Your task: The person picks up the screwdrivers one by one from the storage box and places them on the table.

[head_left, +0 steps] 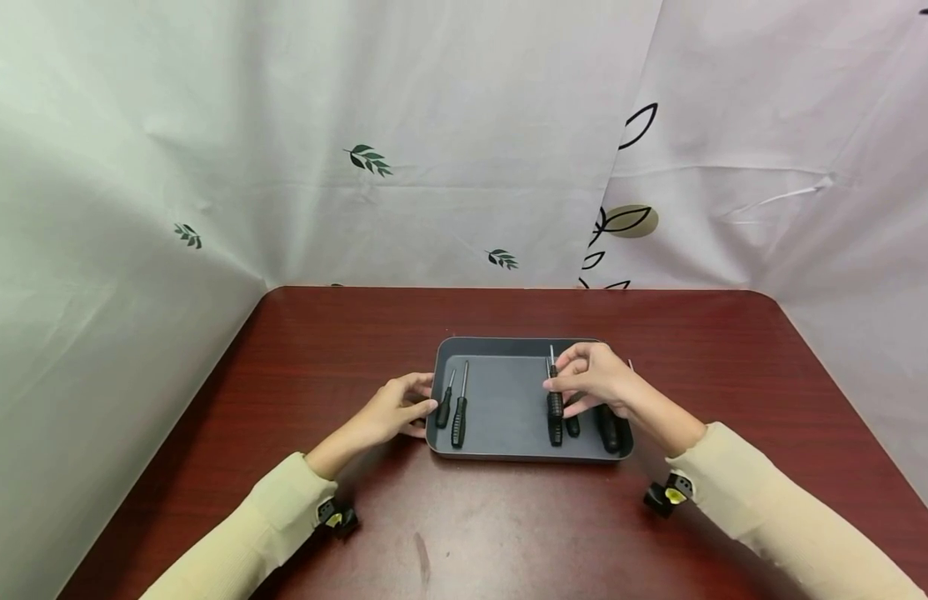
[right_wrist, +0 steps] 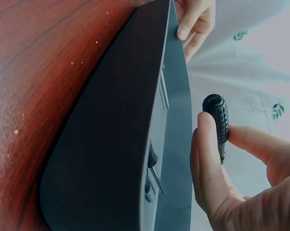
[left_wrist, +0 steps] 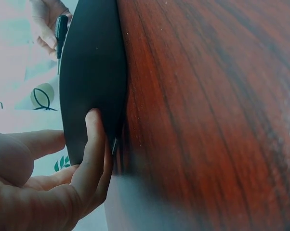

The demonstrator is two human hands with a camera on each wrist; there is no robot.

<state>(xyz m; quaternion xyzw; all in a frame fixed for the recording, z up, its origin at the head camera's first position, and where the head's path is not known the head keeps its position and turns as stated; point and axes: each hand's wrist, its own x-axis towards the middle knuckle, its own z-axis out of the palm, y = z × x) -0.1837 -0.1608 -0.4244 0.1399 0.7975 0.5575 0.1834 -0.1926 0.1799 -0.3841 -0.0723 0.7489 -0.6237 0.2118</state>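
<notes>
A grey tray [head_left: 505,400] holds several black-handled screwdrivers. My left hand [head_left: 392,410] grips the tray's left side; in the left wrist view its fingers [left_wrist: 92,139] lie against the outer wall. My right hand [head_left: 595,377] pinches a screwdriver [right_wrist: 222,120] by its ribbed handle, raised above the tray rim in the right wrist view, shaft pointing away. Below it lies another ribbed screwdriver [head_left: 556,433], with a smaller black handle [head_left: 573,427] beside it. A thick black handle [head_left: 608,432] lies by the right wall, partly hidden by my right hand.
Two screwdrivers, a short one [head_left: 444,412] and a longer one [head_left: 460,421], lie along the tray's left side. The tray stands on a reddish-brown wooden table [head_left: 344,333]. White sheets with leaf prints [head_left: 464,125] hang behind and beside the table.
</notes>
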